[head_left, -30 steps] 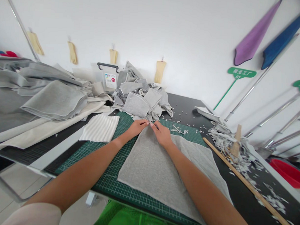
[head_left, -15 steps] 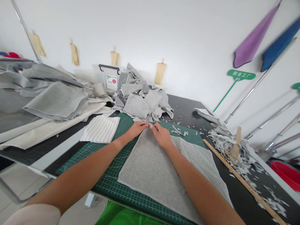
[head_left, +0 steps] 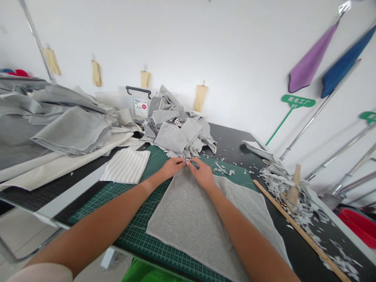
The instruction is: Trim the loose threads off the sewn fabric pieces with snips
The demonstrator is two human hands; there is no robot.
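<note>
The left hand (head_left: 173, 167), fingers nearly closed, pinches the far corner of a grey cloth (head_left: 188, 211); the right hand (head_left: 203, 174), curled beside it, grips a small blue item (head_left: 195, 166). The cloth spreads over the cutting mat's (head_left: 136, 205) near edge. Scraps (head_left: 224, 169) near the mat's far edge suggest some cutting is done; what remains is unclear.

Both bare hands meet at the far edge of a light grey cloth sheet (head_left: 188, 211), the left hand (head_left: 173, 167) and the right hand (head_left: 202, 172) pinching its gathered edge between their fingers. A small dark blue object, too small to make out, shows at the right hand. The cloth lies partly on a green gridded cutting mat (head_left: 136, 213). Just beyond the hands sits a heap of crumpled grey cloth pieces (head_left: 172, 134); over to the left, a white ribbed sheet (head_left: 125, 165) overlaps the mat on the black tabletop (head_left: 228, 136).
</note>
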